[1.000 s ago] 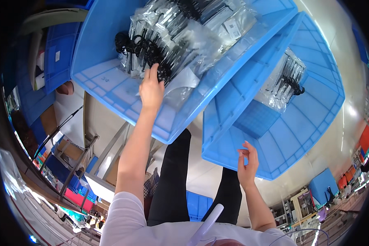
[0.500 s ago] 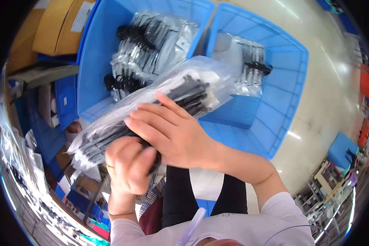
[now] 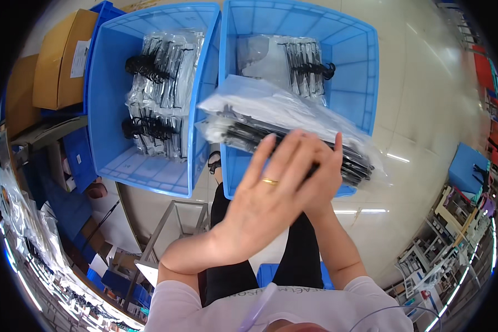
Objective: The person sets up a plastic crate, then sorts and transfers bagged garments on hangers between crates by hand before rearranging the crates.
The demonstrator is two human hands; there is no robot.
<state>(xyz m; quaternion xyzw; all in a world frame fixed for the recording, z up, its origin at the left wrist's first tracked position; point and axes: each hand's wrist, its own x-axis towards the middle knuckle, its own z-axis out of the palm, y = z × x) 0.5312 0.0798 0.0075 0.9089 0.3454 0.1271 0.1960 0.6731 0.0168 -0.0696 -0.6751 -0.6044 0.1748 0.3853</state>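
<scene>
A thick bundle of bagged black hangers [image 3: 249,128], with something flat and white inside the clear plastic, is held slantwise in front of me, over the near part of the right-hand bin. Across its near side lies my left hand [image 3: 276,185], wearing a gold ring, with its fingers curved over the bundle. My right hand [image 3: 325,191] is closed at the bundle's near edge, close to the dark hooks. The left hand covers most of the right hand's fingers and the middle of the bundle.
Two blue plastic bins stand side by side. The left bin [image 3: 141,180] holds two bagged stacks with black hooks [image 3: 149,127]; the right bin [image 3: 357,61] holds another stack [image 3: 301,61]. Cardboard boxes [image 3: 58,66] are at the left, and a metal frame [image 3: 174,224] stands near my legs.
The bundle has moved right, from in front of the left bin to the right bin, and its slant has reversed. My left hand now lies on top, with my right hand behind it.
</scene>
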